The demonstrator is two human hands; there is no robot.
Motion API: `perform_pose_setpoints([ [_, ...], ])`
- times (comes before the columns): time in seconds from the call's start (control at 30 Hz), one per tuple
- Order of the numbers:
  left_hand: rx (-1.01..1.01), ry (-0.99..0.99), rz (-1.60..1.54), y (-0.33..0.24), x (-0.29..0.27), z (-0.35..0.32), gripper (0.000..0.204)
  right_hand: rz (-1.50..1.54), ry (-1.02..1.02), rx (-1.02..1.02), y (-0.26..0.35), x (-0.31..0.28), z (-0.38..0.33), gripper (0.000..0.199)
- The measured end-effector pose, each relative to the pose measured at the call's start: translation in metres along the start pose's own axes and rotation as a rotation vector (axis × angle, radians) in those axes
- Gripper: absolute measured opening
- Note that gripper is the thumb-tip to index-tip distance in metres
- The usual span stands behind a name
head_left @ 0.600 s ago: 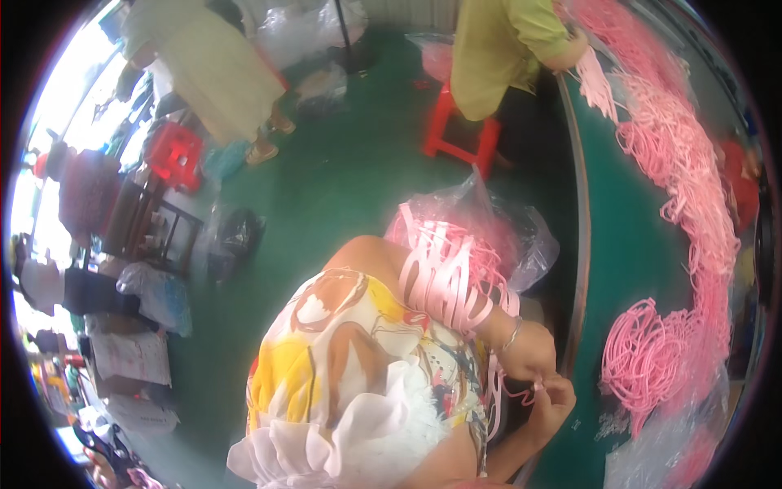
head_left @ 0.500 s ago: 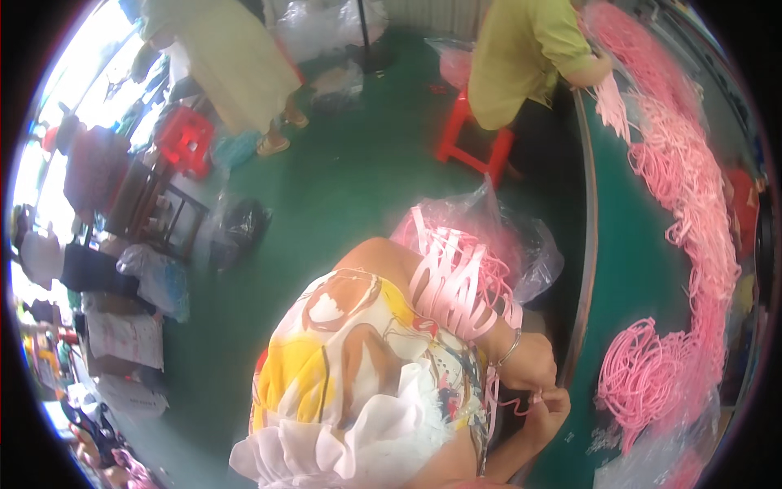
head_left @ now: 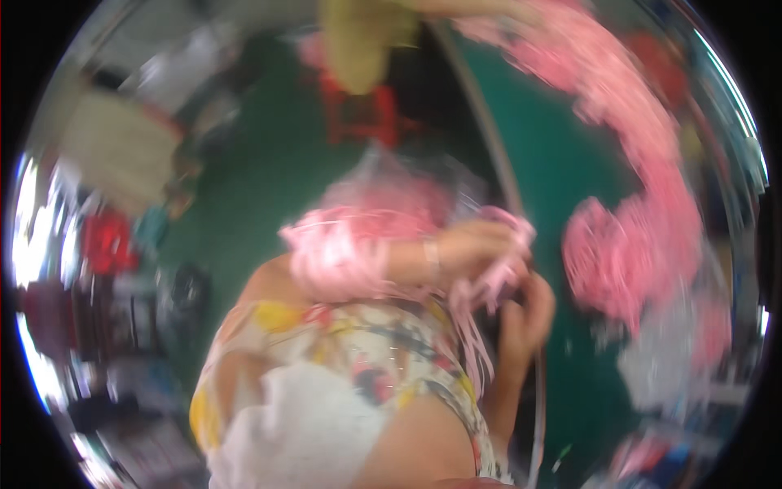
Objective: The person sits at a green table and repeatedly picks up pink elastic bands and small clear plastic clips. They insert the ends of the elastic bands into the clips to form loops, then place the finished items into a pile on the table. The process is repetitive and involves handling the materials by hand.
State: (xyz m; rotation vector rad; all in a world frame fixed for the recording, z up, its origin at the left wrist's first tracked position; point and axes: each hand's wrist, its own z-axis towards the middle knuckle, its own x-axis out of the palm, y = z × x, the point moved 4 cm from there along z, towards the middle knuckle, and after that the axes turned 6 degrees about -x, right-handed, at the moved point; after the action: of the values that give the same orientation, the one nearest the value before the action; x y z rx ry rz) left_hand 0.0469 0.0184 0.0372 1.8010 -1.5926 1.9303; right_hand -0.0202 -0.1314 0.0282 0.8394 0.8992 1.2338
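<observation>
My left forearm stretches across the middle, wrapped in a thick bunch of pale pink straps (head_left: 338, 257). At its end my left hand (head_left: 476, 248) is closed around a looped bundle of pink cords (head_left: 489, 285), whose ends hang down in front of the floral dress. Just below and to the right, my right hand (head_left: 533, 310) comes up from the lower edge beside the cords, its thumb apart from the fingers. Motion smears its fingertips, so whether they grip a cord cannot be made out.
A green table (head_left: 542, 163) runs along the right, bearing a long heap of pink cords (head_left: 635, 147) and a coiled pink bundle (head_left: 599, 253). Beyond my left arm lies a clear plastic bag (head_left: 407, 183). A co-worker's arm (head_left: 464, 8) reaches over the table's far end, near a red stool (head_left: 362, 110).
The view has swung, shifting the table and co-workers leftward. My hands have moved up and farther apart; the left now holds a looped cord bundle where both pinched around a thin cord.
</observation>
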Motion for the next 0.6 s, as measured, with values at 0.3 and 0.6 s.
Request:
perform_pose_setpoints([
  [0.3,0.001,0.016,0.337,-0.003,-0.033,0.048,0.032,0.533,0.106,0.335,0.008,0.017,0.0,0.036],
  [0.6,0.024,0.82,1.146,0.096,0.027,0.085,0.035,0.325,0.473,0.137,0.019,0.096,0.037,0.024],
])
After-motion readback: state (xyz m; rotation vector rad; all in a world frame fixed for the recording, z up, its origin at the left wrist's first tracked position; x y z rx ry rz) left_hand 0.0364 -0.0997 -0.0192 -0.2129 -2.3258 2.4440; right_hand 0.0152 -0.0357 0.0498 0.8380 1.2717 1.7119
